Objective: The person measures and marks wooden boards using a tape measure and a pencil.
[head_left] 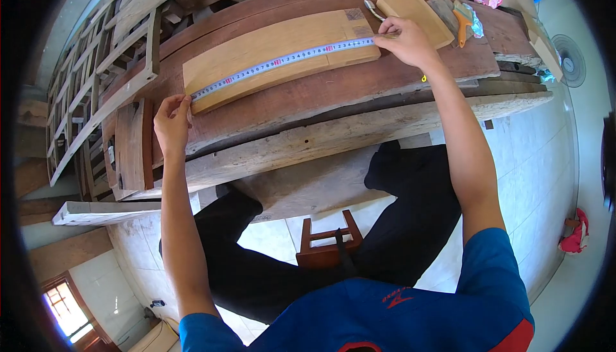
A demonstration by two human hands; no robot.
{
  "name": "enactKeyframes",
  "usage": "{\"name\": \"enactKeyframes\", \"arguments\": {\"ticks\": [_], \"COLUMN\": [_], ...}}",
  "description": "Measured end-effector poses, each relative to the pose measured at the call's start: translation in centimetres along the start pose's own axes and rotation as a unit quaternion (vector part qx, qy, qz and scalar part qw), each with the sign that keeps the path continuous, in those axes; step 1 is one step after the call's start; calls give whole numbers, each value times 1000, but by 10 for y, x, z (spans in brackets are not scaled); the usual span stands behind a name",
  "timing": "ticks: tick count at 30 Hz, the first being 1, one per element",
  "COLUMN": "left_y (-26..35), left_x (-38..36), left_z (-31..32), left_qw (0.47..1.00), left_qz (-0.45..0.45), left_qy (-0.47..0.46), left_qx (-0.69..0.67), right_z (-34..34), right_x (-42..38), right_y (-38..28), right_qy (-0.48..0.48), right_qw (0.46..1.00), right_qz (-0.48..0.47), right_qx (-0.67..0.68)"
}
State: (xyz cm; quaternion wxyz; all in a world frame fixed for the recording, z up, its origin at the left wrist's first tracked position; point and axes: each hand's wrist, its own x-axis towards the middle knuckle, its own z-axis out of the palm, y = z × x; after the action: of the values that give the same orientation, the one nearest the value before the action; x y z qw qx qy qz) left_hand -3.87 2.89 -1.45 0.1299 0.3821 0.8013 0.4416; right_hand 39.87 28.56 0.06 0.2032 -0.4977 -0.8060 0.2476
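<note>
Holds a blue-and-white measuring tape (278,63) straight along the lower long side of a yellowish board (256,49), upper center of the frame. Pinches one end between thumb and fingertips of the left hand (172,124) at the board's lower left corner, left of center; grips the other in closed fingers of the right hand (405,41) at the board's right end. Cannot tell the exact lie of the tape inside that right grip. Has a reddish-brown slab (289,100) beneath the board, with a second yellowish block (420,13) just beyond the right hand and an orange-handled brush (462,26) farther right. Wears a blue shirt (308,326) and black trousers (410,230), with a small wooden stool (314,259) between the legs, lower center.
</note>
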Motion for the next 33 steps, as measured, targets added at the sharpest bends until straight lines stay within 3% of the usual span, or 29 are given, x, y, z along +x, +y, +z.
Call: {"name": "enactKeyframes", "arguments": {"ticks": [6,9,12,14,16,33], "left_y": [12,21,44,59,67,63], "left_x": [-2,-6,-26,-41,-57,-73], "left_z": [-5,-11,-5,9,27,47], "left_qw": [998,978,887,902,880,868], "left_qz": [0,52,312,318,378,356], "left_qy": [-14,-16,70,-17,-84,-145], "left_qx": [60,203,333,291,275,315], "right_z": [2,2,1,1,-1,-3], "right_x": [0,2,2,3,4,7], "right_y": [2,5,5,5,8,7], "right_qy": [9,1,-3,-7,-19,-30], "right_qw": [1000,1000,999,999,999,998], "right_qz": [5,-18,-45,-45,-47,-59], "right_qx": [-7,4,1,14,21,23]}}
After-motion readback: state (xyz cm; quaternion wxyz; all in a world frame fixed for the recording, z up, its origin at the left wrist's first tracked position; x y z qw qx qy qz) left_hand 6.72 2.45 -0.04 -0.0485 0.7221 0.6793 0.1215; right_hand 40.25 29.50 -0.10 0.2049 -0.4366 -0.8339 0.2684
